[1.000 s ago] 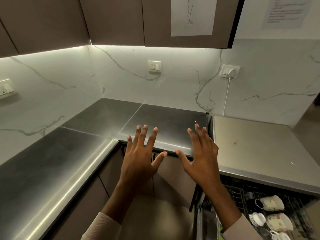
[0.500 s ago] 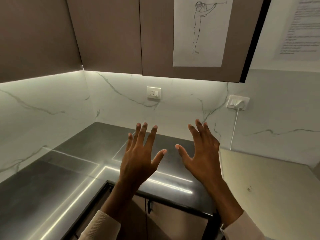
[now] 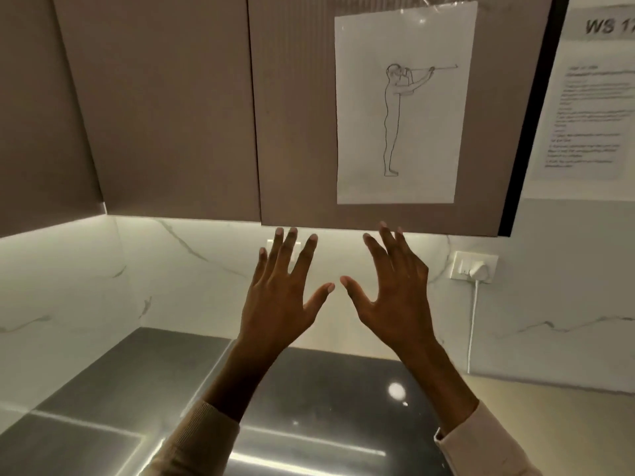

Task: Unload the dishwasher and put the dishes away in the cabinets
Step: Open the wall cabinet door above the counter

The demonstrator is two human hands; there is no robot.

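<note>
At centre frame, left hand (image 3: 278, 304) and right hand (image 3: 395, 300) hover with fingers (image 3: 290, 249) spread, holding nothing, just below the cabinet (image 3: 154, 97). No dishes show. The stiff, handleless door (image 3: 295, 132) likely opens by its lower edge.

So there's a white sheet (image 3: 402, 108) with a line drawing of a standing figure holding something long and thin up at head height. Right of it is a printed notice (image 3: 591, 115) headed "WS", body text too blurry to read. Lower down: veiny white marble backsplash (image 3: 86, 280), wall socket (image 3: 476, 267) with a white plug in it, cord (image 3: 472, 338) hanging straight down, and a dark glossy countertop (image 3: 326, 389).
</note>
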